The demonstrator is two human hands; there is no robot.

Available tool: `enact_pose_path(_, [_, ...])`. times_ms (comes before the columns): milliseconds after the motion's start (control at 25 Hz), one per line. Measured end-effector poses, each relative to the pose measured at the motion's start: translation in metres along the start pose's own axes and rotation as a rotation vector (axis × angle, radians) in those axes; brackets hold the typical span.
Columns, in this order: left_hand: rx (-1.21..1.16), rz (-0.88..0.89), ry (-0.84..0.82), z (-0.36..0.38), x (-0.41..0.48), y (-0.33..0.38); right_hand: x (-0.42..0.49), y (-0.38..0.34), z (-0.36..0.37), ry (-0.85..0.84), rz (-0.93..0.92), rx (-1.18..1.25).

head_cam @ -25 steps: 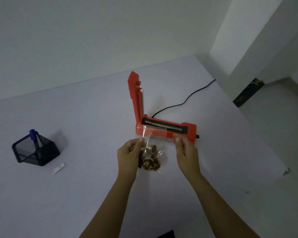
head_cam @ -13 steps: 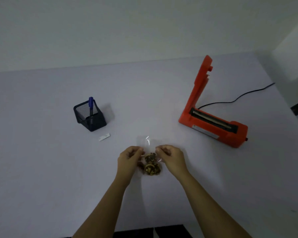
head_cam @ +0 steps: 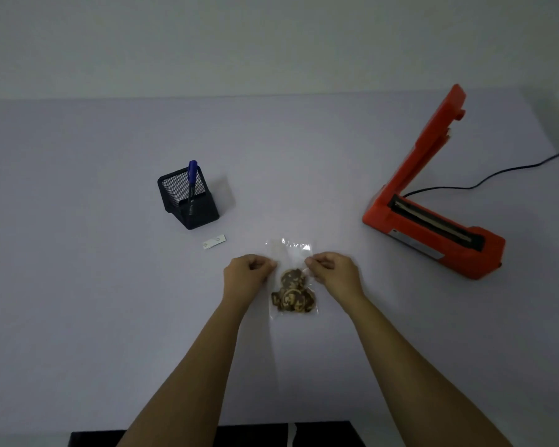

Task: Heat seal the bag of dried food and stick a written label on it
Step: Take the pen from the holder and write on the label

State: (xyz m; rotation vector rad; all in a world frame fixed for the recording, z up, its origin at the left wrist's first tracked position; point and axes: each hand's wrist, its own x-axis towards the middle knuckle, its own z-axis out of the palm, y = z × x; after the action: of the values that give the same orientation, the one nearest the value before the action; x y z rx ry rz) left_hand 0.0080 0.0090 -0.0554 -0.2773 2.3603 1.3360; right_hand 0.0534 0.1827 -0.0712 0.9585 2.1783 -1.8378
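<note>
The bag [head_cam: 290, 254] is pinched at both side edges, about halfway along its length. The left edge is grasped by the left hand [head_cam: 247, 274] and the right edge by the right hand [head_cam: 334, 274], with the fingers of both curled in towards the thumbs.

The bag is of thin, clear, glossy film and is rectangular. Its long axis runs straight away from the person. The flat top end points away, towards the wall [head_cam: 271, 43]; whether that end is sealed cannot be told. The food [head_cam: 292, 293] is gathered at the near end: round brown slices with paler mottled markings, overlapping one another.

The bag is located at the middle of the table [head_cam: 110, 301], low over its surface or lying on it; contact cannot be confirmed. The table top is smooth, matt and pale.

A small white rectangular label [head_cam: 214, 241] lies flat to the left of the bag, apart from it. Just beyond the label stands a square holder [head_cam: 191, 204] of black wire mesh, in which a blue pen [head_cam: 192, 175] is stood upright.

Well to the right of the bag, an orange plastic sealer [head_cam: 433, 230] is placed, with its base angled from far left to near right. Its arm is raised steeply from the far left end and a dark strip is exposed along the base. A black cord [head_cam: 484, 180] is led away from behind it to the right.
</note>
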Motion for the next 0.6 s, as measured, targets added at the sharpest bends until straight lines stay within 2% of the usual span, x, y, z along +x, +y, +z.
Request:
enact_pose_path(80, [0.030, 0.021, 0.019, 0.002, 0.002, 0.000, 0.000, -0.001, 0.000, 0.005, 0.003, -0.023])
enact_pose_path(240, [0.133, 0.098, 0.053, 0.008, 0.001, 0.003, 0.002, -0.003, -0.002, 0.058, -0.042, -0.265])
enact_pose_path(480, [0.179, 0.105, 0.080, 0.010, -0.005, 0.003, 0.000, -0.010, -0.005, 0.020, -0.053, -0.243])
enact_pose_path(600, [0.207, 0.123, 0.137, 0.007, -0.010, 0.007, -0.003, -0.016, -0.008, 0.109, -0.129, -0.308])
